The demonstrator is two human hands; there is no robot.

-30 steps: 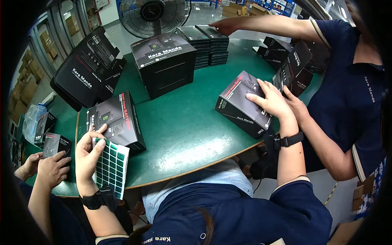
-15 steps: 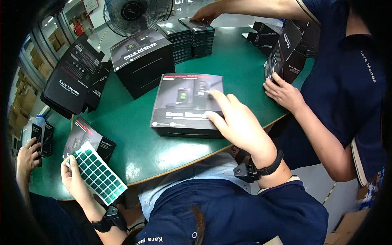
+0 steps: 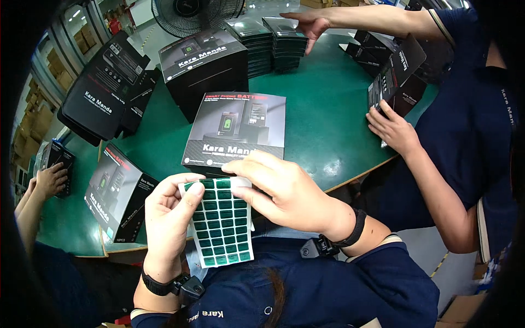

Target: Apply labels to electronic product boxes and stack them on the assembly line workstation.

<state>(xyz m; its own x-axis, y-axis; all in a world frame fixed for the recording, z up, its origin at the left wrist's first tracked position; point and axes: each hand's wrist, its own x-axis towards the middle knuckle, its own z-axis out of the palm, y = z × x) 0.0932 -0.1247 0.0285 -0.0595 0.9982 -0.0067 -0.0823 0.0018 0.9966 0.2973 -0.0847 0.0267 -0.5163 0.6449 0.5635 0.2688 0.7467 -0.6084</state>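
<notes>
My left hand (image 3: 170, 218) pinches a white sheet of small dark green stickers (image 3: 221, 228) by its upper left corner, thumb on the front. The sheet hangs tilted over the table's near edge. My right hand (image 3: 290, 191) reaches across to the sheet's upper right corner, its thumb overlapping that corner and the index finger extended above, apart from the thumb. Whether a sticker is on its fingertips I cannot tell. Just behind my hands a closed black and grey box (image 3: 235, 128) lies on the green table (image 3: 322, 109).
Another black box (image 3: 205, 60) stands behind, beside two stacks of flat dark packs (image 3: 288, 46). Left are an upright open carton (image 3: 106, 90) and a tilted box (image 3: 117, 191). A co-worker's hand (image 3: 394, 128) holds an open carton (image 3: 396, 76) at right; another co-worker's hand (image 3: 52, 180) is left.
My left hand has brought the sticker sheet from the left to the middle. My right hand has left the box top and moved down and left to the sheet's corner.
</notes>
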